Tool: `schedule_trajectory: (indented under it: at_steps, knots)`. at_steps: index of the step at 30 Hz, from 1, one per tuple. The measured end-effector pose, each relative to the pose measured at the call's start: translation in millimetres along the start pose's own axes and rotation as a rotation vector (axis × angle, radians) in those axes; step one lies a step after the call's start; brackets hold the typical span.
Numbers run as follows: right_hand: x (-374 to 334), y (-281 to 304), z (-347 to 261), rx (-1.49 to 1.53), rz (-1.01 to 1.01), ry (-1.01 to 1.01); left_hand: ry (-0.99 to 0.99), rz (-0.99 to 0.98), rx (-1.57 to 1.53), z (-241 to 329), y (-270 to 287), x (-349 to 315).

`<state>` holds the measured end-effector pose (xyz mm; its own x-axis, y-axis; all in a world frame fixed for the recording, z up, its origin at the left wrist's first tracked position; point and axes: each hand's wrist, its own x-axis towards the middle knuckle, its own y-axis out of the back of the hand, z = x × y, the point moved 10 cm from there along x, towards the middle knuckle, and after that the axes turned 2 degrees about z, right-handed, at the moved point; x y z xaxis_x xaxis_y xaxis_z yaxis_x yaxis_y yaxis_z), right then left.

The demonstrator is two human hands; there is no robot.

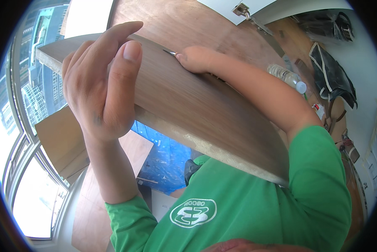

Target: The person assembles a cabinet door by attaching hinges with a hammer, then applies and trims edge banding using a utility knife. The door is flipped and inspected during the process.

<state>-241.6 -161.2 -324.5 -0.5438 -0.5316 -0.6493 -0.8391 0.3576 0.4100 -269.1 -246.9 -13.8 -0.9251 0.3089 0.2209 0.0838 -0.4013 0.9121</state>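
Note:
A long wood-grain board (180, 98) with a rough, pale particleboard edge lies slantwise in front of my chest, its near end against my green shirt. My left hand (98, 82) is above the board's left part, thumb and fingers apart and loosely bent, with nothing seen in it. I cannot tell whether its far side touches the board. On the board's far side my right hand (192, 59) is closed round a slim tool with a pointed metallic tip (168, 52). The tip is at the board's surface; most of the tool is hidden in my fingers.
A wooden work surface (155, 17) spreads beyond the board. At the right are a clear plastic bottle (287, 77) and a black bag (333, 75). A metal latch (241, 9) sits on a white panel. Blue sheeting (163, 155) covers the floor; windows (33, 180) line the left.

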Motion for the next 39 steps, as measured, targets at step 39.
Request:
schedule_trajectory:
  at_steps: [39]
  knots:
    - [99,20,-67,0.050,0.064,0.044,0.135,-0.050,-0.030,-3,2,-8]
